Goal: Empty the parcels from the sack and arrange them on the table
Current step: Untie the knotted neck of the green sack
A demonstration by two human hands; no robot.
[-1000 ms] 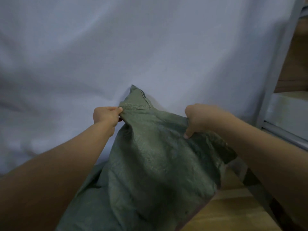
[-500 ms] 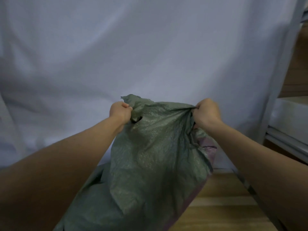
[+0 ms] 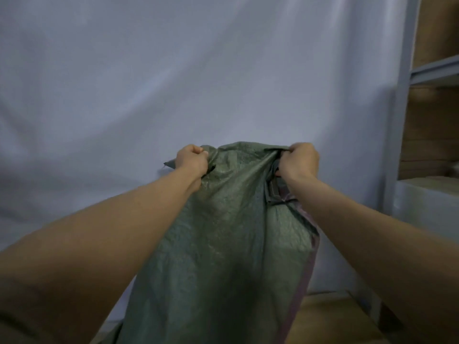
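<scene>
A green woven sack [image 3: 223, 239] hangs in front of me, held up by its top edge. My left hand [image 3: 191, 161] is clenched on the sack's upper left corner. My right hand [image 3: 299, 161] is clenched on its upper right corner, where the fabric bunches. The cloth is stretched between both fists and drops out of the frame at the bottom. A purplish stripe runs down the sack's right edge. No parcels show; whatever is inside the sack is hidden.
A pale white cloth backdrop [image 3: 173, 83] fills the view behind the sack. A grey metal shelf rack [image 3: 402, 120] stands at the right with brown boxes [image 3: 437, 28] on it. A wooden surface [image 3: 330, 321] shows at the lower right.
Both hands have shifted their hold to the sack's top corners and lifted it higher, pulling the fabric taut. The view has tilted up.
</scene>
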